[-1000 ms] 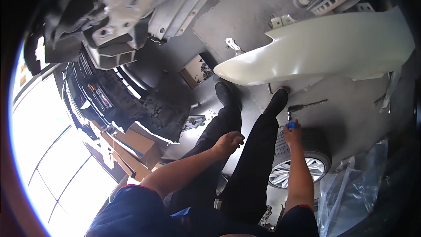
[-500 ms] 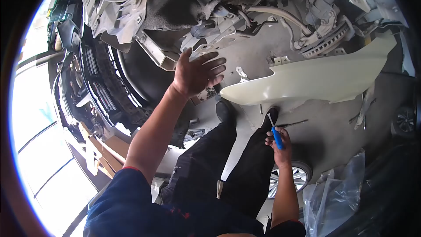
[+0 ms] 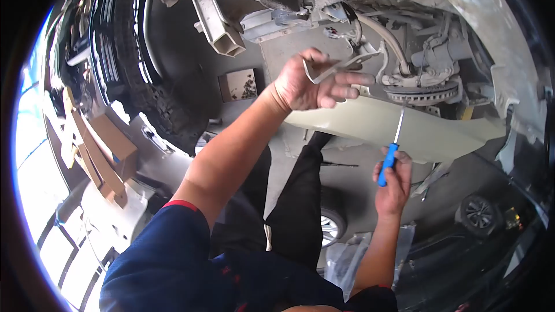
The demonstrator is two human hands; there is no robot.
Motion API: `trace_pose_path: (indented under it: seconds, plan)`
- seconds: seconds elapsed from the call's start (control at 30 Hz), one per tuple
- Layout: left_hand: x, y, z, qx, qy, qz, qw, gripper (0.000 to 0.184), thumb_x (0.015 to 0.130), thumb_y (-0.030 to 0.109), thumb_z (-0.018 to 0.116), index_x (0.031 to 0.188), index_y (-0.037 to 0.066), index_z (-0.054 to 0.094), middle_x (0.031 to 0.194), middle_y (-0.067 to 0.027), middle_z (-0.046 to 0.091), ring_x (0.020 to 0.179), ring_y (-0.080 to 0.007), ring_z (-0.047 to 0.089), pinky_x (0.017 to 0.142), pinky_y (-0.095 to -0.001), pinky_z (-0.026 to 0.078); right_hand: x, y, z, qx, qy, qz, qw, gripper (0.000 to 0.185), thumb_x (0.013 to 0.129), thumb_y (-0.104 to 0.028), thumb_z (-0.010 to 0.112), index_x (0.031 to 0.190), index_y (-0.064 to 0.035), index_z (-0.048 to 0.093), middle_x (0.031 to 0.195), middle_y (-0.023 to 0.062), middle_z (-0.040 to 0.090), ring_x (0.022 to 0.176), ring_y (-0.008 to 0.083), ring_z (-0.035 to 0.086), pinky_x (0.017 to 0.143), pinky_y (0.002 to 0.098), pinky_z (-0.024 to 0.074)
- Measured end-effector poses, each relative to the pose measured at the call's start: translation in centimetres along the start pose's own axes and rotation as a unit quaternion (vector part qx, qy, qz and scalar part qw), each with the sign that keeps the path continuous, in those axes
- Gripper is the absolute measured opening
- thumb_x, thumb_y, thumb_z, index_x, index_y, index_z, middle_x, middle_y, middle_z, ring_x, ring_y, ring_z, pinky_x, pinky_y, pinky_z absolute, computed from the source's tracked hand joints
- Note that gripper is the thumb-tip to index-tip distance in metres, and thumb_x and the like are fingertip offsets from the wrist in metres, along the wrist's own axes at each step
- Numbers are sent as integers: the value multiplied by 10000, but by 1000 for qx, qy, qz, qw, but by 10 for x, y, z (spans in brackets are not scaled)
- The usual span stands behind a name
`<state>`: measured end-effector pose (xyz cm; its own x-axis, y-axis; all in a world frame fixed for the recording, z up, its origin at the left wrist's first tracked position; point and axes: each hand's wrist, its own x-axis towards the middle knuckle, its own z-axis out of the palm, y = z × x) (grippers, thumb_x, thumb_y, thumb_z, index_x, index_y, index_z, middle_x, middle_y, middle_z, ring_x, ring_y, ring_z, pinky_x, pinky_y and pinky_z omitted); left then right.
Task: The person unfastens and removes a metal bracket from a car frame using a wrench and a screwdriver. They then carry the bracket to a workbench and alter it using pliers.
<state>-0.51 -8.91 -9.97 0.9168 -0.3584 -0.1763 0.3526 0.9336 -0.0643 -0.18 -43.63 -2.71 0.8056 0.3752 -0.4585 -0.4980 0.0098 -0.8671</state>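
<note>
My left hand is raised under the car's front end, its fingers spread. A thin bent metal bracket overlaps the palm from this view; I cannot tell whether they touch. My right hand is wrapped round the blue handle of a screwdriver. The shaft points up towards the brake disc and passes in front of the pale fender panel. Whether the tip touches anything is unclear.
A small open box lies on the floor left of my left hand. The removed front bumper and cardboard are at the left. A wheel and clear plastic sheeting lie below. Another car's wheel stands at the lower right.
The view has moved closer under the car. My left hand has risen and moved right, its fingers now spread beside the bracket. My right hand has risen with the screwdriver, now pointing upwards.
</note>
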Motion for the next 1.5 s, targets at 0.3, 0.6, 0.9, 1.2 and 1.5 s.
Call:
trace_pose_path:
  seconds: [0.3,0.6,0.9,1.2,1.5]
  plan:
    - [40,-80,36,135,197,121,964,369,1027,252,636,1361,105,580,1238,-33,657,1118,-165,658,905,-361,622,63,-165,70,-453,-94,-138,876,515,989,-36,656,1478,59,527,1260,134,658,1037,170,622,958,317,512]
    - [68,-95,30,365,290,161,870,271,1054,254,637,1184,17,655,1023,-58,693,952,-140,649,844,-317,549,117,-104,106,-454,-47,-172,873,404,949,-141,799,1267,40,627,1071,89,699,936,154,643,867,331,539]
    - [-8,-13,12,828,352,276,339,677,829,207,794,1436,30,552,1440,-183,565,1355,-382,541,1147,-484,457,141,-99,57,-400,-106,-74,907,315,994,-80,743,1278,31,666,1055,-3,687,854,62,585,795,236,507]
    - [36,40,-14,933,246,153,214,619,892,179,670,1469,13,521,1517,-200,520,1484,-344,450,1290,-447,319,181,-109,32,-419,-154,-95,890,369,988,-96,770,1319,26,658,1143,-1,688,965,61,601,895,232,498]
    - [43,54,-11,926,199,127,293,411,895,254,729,1240,75,596,1188,-155,705,1179,-340,672,1029,-472,525,150,-148,62,-687,-48,-338,641,329,1017,-195,711,1289,-12,677,1068,129,718,919,291,690,867,385,545]
